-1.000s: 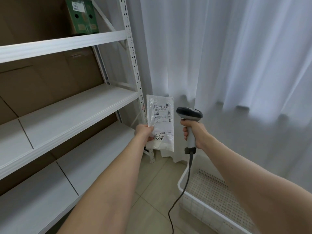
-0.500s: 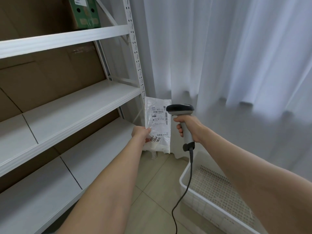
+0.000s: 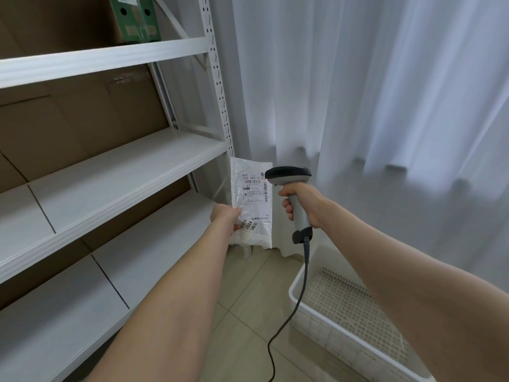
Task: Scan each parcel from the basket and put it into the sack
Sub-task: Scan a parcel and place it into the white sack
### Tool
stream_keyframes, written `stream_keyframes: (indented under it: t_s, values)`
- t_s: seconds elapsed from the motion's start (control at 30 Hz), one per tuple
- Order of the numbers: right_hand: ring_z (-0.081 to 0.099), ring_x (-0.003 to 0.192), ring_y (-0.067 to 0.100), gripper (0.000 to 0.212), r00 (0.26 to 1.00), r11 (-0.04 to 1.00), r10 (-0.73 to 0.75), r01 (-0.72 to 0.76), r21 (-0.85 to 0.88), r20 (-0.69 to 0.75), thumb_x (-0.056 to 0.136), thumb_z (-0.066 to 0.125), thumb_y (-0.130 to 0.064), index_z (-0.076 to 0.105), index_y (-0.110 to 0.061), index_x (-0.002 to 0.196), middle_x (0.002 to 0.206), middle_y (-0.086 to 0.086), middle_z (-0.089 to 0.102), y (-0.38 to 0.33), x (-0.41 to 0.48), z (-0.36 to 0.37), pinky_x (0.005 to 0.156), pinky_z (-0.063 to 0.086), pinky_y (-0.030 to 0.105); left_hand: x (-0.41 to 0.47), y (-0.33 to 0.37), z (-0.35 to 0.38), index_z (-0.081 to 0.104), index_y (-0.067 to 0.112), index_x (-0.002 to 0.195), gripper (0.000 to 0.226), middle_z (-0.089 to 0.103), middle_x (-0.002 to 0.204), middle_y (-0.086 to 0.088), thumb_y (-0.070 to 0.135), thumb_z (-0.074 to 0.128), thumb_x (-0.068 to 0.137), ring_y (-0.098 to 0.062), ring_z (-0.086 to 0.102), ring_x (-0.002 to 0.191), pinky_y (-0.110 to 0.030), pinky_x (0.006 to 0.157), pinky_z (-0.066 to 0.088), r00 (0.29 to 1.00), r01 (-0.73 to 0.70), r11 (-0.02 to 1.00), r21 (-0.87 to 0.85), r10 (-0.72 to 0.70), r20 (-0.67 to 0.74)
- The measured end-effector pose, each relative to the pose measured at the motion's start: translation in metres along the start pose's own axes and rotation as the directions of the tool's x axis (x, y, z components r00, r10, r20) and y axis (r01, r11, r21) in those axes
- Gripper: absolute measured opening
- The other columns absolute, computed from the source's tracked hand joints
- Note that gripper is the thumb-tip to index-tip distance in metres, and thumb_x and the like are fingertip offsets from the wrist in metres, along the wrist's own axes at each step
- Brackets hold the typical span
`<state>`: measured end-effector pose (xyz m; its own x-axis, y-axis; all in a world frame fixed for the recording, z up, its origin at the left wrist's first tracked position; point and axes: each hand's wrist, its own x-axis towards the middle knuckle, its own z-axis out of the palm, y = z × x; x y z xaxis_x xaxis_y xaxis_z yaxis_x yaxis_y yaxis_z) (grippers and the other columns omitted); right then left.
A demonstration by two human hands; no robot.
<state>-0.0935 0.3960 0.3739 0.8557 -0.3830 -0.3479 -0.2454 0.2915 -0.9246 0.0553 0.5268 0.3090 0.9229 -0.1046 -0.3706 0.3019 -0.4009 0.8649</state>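
A flat white plastic parcel (image 3: 252, 199) with a printed barcode label stands upright in front of me. My left hand (image 3: 224, 218) pinches its lower left edge. My right hand (image 3: 301, 206) grips the handle of a grey and black barcode scanner (image 3: 289, 176). The scanner's head sits just right of the label and overlaps the parcel's right edge. A small red light spot shows on the label beside the scanner head. The white perforated basket (image 3: 296, 292) stands on the floor at the lower right; its visible part holds no parcels. No sack is in view.
A white metal shelving rack (image 3: 110, 166) backed with brown cardboard fills the left. Green boxes (image 3: 135, 19) stand on its top shelf. White curtains (image 3: 358, 92) hang behind. The scanner's black cable (image 3: 286, 326) trails down over the beige tiled floor.
The scanner head has moved left, closing in on the parcel's label until it overlaps the parcel's right edge. The view has shifted slightly. Both hands keep their holds.
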Motion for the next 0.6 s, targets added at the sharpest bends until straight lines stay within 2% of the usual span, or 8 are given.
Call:
stream_keyframes:
  t_s: [0.13,0.43,0.5,0.6]
  values:
    - [0.044,0.046,0.012,0.008,1.0,1.0,0.005,-0.005,0.004,0.008,0.088,0.055,-0.006,0.056,-0.007,0.096,0.06,0.004,0.05,-0.002,-0.001,0.002,0.046,0.041,0.022,0.003,-0.002,0.001,0.062,0.001,0.102,0.023,0.066,0.096,-0.017,0.013,0.071,0.084,-0.03,0.069,0.083,-0.045,0.077,0.059,1.0,0.006,1.0,0.008,-0.006,-0.004]
    - [0.044,0.044,0.012,0.005,1.0,1.0,0.031,-0.031,0.004,-0.004,0.087,0.055,-0.006,0.055,-0.007,0.092,0.059,0.004,0.05,-0.003,0.001,0.009,0.045,0.041,0.021,0.0,-0.001,-0.004,0.06,0.003,0.101,0.019,0.054,0.072,-0.008,0.011,0.068,0.086,-0.028,0.066,0.08,-0.043,0.08,0.058,1.0,0.0,1.0,0.026,0.0,-0.007]
    - [0.045,0.044,0.012,0.005,0.999,0.999,0.029,-0.028,0.035,-0.021,0.088,0.057,-0.007,0.057,-0.007,0.093,0.06,0.004,0.051,-0.001,0.004,0.012,0.044,0.042,0.021,0.001,0.0,-0.008,0.059,0.003,0.099,0.017,0.056,0.074,-0.01,0.012,0.068,0.086,-0.028,0.066,0.079,-0.043,0.08,0.058,1.0,0.004,1.0,0.014,-0.004,-0.008]
    - [0.049,0.043,0.011,0.008,0.998,0.992,0.033,-0.026,0.122,-0.06,0.09,0.059,-0.007,0.059,-0.006,0.098,0.063,0.007,0.058,0.005,0.011,0.019,0.045,0.046,0.022,0.004,-0.002,-0.015,0.06,0.001,0.097,0.018,0.064,0.087,-0.013,0.01,0.069,0.085,-0.027,0.068,0.084,-0.042,0.079,0.058,1.0,0.002,1.0,0.009,-0.002,0.005]
